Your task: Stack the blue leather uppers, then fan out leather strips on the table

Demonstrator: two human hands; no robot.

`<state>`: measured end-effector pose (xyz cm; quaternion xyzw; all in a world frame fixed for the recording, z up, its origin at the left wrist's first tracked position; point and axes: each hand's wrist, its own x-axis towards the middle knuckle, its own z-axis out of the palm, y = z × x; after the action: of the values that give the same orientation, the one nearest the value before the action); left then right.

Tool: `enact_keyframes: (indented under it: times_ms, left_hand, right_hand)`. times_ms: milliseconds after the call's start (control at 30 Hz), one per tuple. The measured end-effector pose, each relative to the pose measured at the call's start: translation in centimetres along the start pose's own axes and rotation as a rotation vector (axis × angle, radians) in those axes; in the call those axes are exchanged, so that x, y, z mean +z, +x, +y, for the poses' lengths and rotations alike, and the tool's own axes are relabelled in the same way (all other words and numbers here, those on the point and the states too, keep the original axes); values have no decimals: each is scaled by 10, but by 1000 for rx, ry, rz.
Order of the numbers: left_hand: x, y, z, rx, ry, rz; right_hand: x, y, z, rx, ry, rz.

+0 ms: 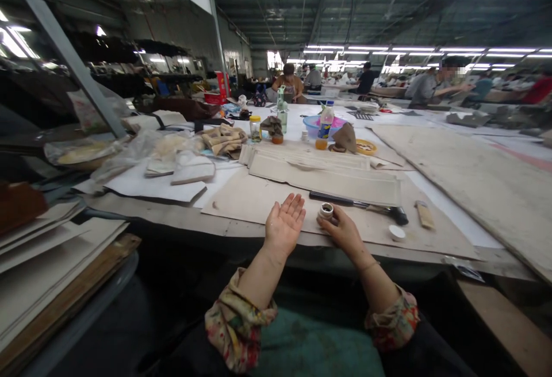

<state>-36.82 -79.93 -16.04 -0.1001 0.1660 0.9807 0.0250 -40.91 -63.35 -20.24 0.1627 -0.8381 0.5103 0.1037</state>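
Note:
My left hand [284,224] is held palm up above the table's front edge, its fingers stretched out. Small pale specks show on the palm, too small to name. Just to its right, my right hand [342,229] has its fingers around a small white open jar [326,211]; the jar's mouth faces up and its inside looks dark. A white round cap [397,233] lies on the beige sheet [259,207] to the right. Behind the jar lies a hammer [360,203] with a black handle. A flat wooden-handled brush [425,215] rests further right.
Stacked beige strips [323,176] lie beyond the hammer. Further back stand a bottle with orange liquid [324,129], a blue basin [308,124] and a yellow-lidded jar [255,129]. Gloves [224,140] and plastic bags are at left. A large beige panel [466,176] covers the right side. Several people work behind.

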Motion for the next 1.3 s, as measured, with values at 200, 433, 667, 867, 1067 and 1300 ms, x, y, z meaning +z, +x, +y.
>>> enact_keyframes:
  times_ms: [200, 433, 667, 867, 1067, 1300]
  left_hand:
    - [1, 1, -5, -23, -22, 14]
    - [9, 2, -15, -79, -96, 29]
    - [20, -2, -21, -106, -181, 24]
    - [29, -9, -17, -118, -152, 31]
    - [37, -14, -10, -119, -172, 15]
    - [41, -16, -8, -111, -187, -8]
  right_hand:
    - [-13, -1, -36, -90, 11, -41]
    - [-25, -1, -74, -234, -49, -167]
    - [-27, 0, -96, -293, -194, -275]
    - [-28, 0, -105, -318, -227, -319]
    - [-28, 3, -110, -395, -292, -314]
    - [-27, 3, -117, -447, -352, -270]
